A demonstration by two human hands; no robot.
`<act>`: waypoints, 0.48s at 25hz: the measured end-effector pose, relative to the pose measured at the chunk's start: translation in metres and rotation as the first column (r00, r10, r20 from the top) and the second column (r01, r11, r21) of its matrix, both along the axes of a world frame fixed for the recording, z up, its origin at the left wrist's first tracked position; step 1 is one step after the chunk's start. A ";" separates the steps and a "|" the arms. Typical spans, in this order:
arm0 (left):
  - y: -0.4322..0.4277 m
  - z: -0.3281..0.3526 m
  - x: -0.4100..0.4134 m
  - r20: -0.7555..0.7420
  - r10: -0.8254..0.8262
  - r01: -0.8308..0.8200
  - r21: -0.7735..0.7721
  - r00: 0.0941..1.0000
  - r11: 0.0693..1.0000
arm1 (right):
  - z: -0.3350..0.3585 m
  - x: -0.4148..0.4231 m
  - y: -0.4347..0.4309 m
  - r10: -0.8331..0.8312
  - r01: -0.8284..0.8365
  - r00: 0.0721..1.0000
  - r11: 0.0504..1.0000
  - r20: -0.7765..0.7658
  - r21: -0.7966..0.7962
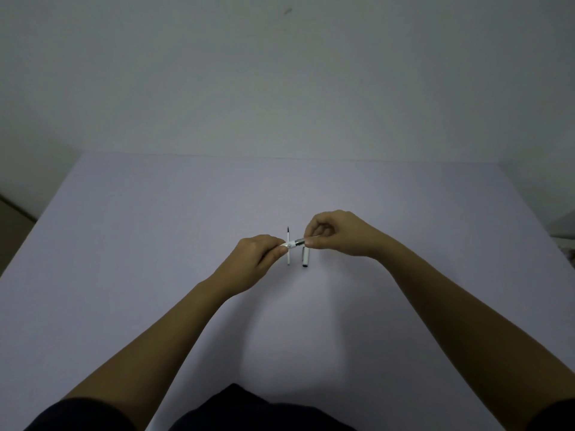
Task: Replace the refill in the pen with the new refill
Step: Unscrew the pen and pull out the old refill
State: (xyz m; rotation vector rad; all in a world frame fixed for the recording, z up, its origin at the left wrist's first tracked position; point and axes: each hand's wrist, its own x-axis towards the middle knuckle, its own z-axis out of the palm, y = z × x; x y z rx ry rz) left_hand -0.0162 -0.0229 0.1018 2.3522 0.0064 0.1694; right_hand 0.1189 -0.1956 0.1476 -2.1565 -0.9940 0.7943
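The pen (pixel 295 243) is held above the middle of the desk (pixel 155 244), gripped at both ends. The left hand (pixel 259 262) pinches its white end between thumb and fingers. The right hand (pixel 336 233) pinches the other end, just past a grey metallic section, with fingertips pressed together on it. The pen lies roughly level, tilted slightly up toward the right hand.

Judged step: the two hands appear set to twist or pull the barrel apart, or to join it; which of the two cannot be told. Whether a refill sits inside the pen is hidden.

Directly behind and below the pen, flat on the desk, lies a thin white refill (pixel 288 248) with a dark tip pointing away from the person; the pen crosses in front of it. Whether it is the new or the old one cannot be told. Just to the right of the refill lies a short white cap (pixel 305 257) with a dark end, parallel to it.

Next move, as judged: opposing rotation or a straight pull along the pen's axis, with a firm pinch, since the parts are slim and could slip.

Obstructions: none on the desk apart from refill and cap, both close under the hands and liable to be knocked or rolled.
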 end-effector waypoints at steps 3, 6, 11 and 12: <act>-0.003 -0.002 0.001 -0.025 0.054 -0.056 -0.063 0.998 0.996 | -0.003 0.001 -0.002 -0.073 0.089 0.992 0.983 -0.106 0.161; -0.003 -0.002 0.001 -0.024 0.104 -0.106 -0.133 0.994 0.985 | -0.008 0.002 -0.006 -0.153 0.263 0.918 0.925 -0.366 0.273; -0.003 -0.002 0.004 -0.023 0.145 -0.147 -0.156 0.989 0.977 | -0.023 0.003 -0.002 -0.221 0.658 0.602 0.682 -0.767 0.320; -0.002 -0.004 0.005 -0.032 0.160 -0.163 -0.168 0.987 0.972 | -0.024 0.006 0.001 -0.215 0.698 0.560 0.642 -0.800 0.317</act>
